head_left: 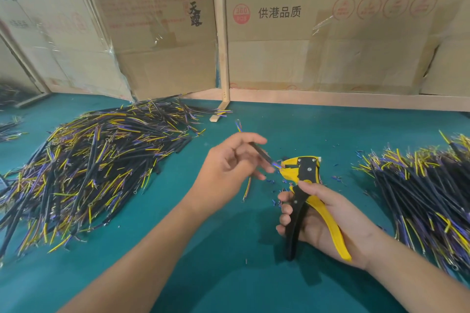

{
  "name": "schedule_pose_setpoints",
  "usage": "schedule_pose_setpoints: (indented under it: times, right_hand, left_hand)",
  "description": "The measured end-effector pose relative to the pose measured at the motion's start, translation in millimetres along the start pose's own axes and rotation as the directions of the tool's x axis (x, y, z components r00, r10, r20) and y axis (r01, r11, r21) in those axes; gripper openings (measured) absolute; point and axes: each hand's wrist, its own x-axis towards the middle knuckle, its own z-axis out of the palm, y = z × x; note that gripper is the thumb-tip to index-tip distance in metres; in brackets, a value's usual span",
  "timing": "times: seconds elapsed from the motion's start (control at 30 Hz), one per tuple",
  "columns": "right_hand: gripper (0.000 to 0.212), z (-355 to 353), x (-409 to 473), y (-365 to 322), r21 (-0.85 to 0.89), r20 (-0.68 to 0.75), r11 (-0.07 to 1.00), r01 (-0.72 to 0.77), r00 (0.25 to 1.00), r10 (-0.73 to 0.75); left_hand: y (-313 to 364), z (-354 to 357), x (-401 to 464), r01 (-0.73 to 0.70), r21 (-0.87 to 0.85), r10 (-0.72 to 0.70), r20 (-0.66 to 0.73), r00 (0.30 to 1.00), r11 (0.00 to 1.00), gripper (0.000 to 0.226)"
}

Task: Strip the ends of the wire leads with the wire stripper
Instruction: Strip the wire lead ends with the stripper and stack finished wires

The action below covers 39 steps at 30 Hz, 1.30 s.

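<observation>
My right hand (323, 218) grips the two handles of a yellow and black wire stripper (304, 173), whose jaws point up and left. My left hand (229, 160) pinches a black-sheathed wire lead (259, 151) and holds its blue and yellow end right at the stripper's jaws. The lead's far end (238, 126), with coloured tips, sticks up past my fingers. Both hands hover just above the green table (229, 249).
A big heap of black, yellow and purple leads (94, 165) lies at the left, another heap (427, 190) at the right. One loose lead (247, 189) and small bits of stripped insulation (277, 188) lie under my hands. Cardboard boxes (318, 33) and a wooden frame wall the back.
</observation>
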Motion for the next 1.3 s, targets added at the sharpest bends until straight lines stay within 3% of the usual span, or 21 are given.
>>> schedule_pose_setpoints:
  times: [0.07, 0.17, 0.27, 0.53, 0.63, 0.7, 0.8, 1.1, 1.3]
  right_hand:
    - [0.049, 2, 0, 0, -0.005, -0.029, 1.000, 0.002, 1.000, -0.002]
    - [0.051, 5, 0, 0, 0.004, -0.050, 1.000, -0.003, 0.999, 0.004]
    - [0.049, 4, -1, -1, 0.018, -0.019, 1.000, -0.004, 1.000, 0.005]
    - [0.049, 1, -1, 1, 0.011, -0.010, 1.000, -0.008, 1.000, 0.009]
    - [0.048, 1, -2, 1, 0.027, 0.005, 1.000, -0.010, 1.000, 0.010]
    - [0.046, 2, -2, 0, 0.021, 0.017, 1.000, -0.011, 1.000, 0.011]
    - [0.047, 2, -2, 0, 0.011, 0.001, 1.000, -0.010, 1.000, 0.010]
    - [0.047, 2, -2, 1, 0.025, 0.014, 1.000, -0.009, 1.000, 0.009]
    - [0.048, 1, -2, 1, 0.021, 0.010, 1.000, -0.007, 1.000, 0.007]
  left_hand:
    - [0, 1, -1, 0.017, 0.106, -0.013, -0.040, 0.999, 0.994, 0.012]
    - [-1, -1, -1, 0.038, 0.263, -0.023, -0.058, 0.998, 0.964, 0.033]
    - [2, -1, -1, 0.042, 0.290, -0.036, -0.025, 0.999, 0.956, 0.040]
    - [4, 2, -7, 0.062, 0.201, -0.081, 0.090, 0.993, 0.978, 0.026]
    - [8, 5, -8, 0.161, -0.047, -0.149, 0.195, 0.969, 0.986, 0.007]
    - [11, 7, -9, 0.220, -0.139, -0.184, 0.237, 0.954, 0.965, 0.012]
    - [12, 8, -9, 0.156, -0.041, -0.144, 0.202, 0.969, 0.987, 0.029]
    - [22, 9, -8, 0.023, 0.117, -0.028, 0.040, 0.999, 0.993, 0.027]
    - [30, 8, -10, -0.008, 0.139, 0.001, 0.052, 0.999, 0.990, 0.037]
